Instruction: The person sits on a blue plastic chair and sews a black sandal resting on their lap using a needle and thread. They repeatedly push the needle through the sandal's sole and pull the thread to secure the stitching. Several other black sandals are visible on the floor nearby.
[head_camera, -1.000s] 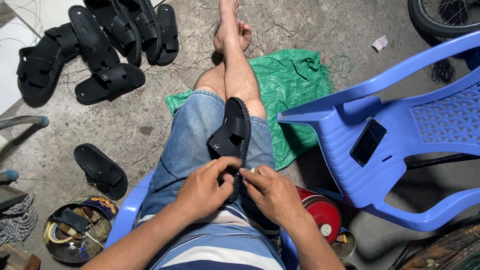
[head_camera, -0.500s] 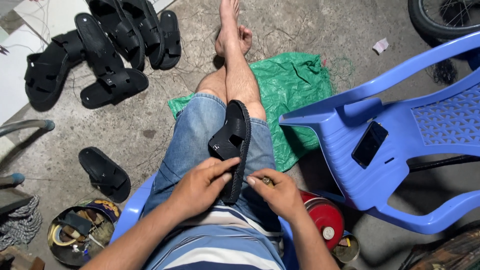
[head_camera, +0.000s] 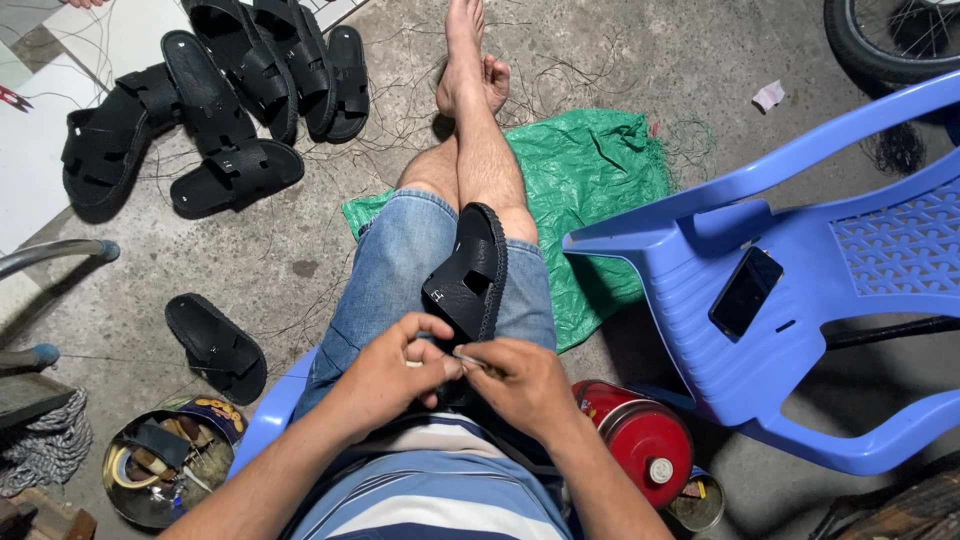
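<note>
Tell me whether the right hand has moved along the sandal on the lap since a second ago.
Yes. The right hand has slid back toward the body, off the black sandal onto its heel end, meeting the left hand.

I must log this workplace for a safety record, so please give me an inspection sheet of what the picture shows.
Surface: bare concrete floor, dusty, with thin loose threads lying on it.
Job's things: black sandal lying on the person's lap, its near end between both hands; a thin pale strand runs between the fingers.
Clutter: pile of black sandals, single sandal, green plastic sheet, red can, round tin of odds and ends.
Hands: left hand and right hand pinch together at the sandal's near end.
Cables: nothing seen; only a coil of rope.
Surroundings: blue plastic chair with a dark phone on it; a tyre.
</note>
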